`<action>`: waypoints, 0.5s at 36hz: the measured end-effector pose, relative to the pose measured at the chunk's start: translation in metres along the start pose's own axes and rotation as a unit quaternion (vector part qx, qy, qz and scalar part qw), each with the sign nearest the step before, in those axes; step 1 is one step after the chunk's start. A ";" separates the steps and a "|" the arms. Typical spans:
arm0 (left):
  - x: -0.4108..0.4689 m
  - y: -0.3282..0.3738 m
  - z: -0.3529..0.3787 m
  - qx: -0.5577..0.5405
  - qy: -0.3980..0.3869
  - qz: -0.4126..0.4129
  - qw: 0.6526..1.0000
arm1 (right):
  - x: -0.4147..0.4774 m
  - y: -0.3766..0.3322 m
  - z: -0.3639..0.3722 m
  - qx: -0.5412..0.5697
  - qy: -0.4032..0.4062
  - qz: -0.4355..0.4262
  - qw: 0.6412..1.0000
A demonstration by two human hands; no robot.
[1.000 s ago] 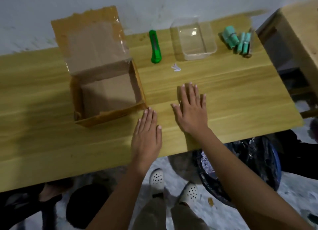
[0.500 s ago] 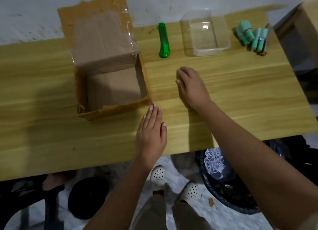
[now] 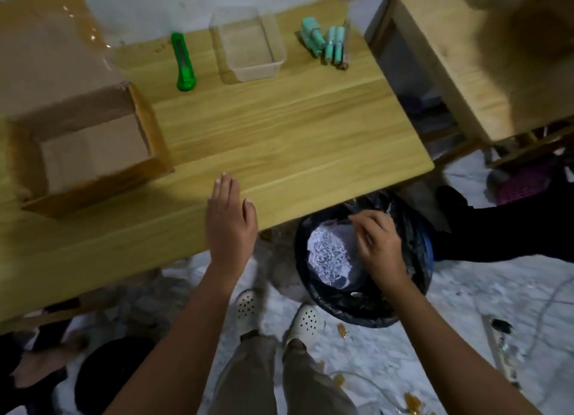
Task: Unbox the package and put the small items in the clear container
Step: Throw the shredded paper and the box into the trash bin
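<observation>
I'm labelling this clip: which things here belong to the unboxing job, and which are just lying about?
Job: open cardboard box; clear container; teal small items to its right; green cutter.
Lying about: black-lined bin under the right hand; second wooden table.

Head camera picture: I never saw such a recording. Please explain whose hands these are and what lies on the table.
There is no machine: a person wears a camera on the head, so you look down at their own hands. The left hand lies flat on the wooden table, holding nothing. The right hand hangs over a black-lined bin beside the table, fingers curled; whether it holds anything is unclear. On the table lie an open cardboard box, a green utility knife, a clear container and teal small items.
</observation>
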State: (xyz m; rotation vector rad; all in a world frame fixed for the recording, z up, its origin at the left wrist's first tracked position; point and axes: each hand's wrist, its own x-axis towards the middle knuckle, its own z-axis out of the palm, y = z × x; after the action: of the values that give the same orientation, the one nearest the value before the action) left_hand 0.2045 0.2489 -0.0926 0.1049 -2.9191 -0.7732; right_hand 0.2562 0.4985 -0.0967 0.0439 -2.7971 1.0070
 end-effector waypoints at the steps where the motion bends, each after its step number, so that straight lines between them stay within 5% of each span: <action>1: 0.001 0.007 0.003 0.003 -0.009 -0.002 1.000 | -0.013 0.011 -0.006 -0.005 0.005 0.034 0.999; 8: 0.003 0.033 0.019 0.010 0.014 -0.031 0.999 | -0.047 0.060 -0.014 -0.041 -0.049 0.194 0.979; 18: 0.002 0.033 0.017 -0.014 0.018 -0.030 0.999 | -0.037 0.067 -0.021 -0.029 -0.056 0.236 0.970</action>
State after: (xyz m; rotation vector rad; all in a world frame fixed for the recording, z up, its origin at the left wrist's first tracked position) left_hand 0.1994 0.2862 -0.0908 0.2033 -2.8830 -0.8129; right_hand 0.2900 0.5621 -0.1295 -0.6193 -3.0101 1.0350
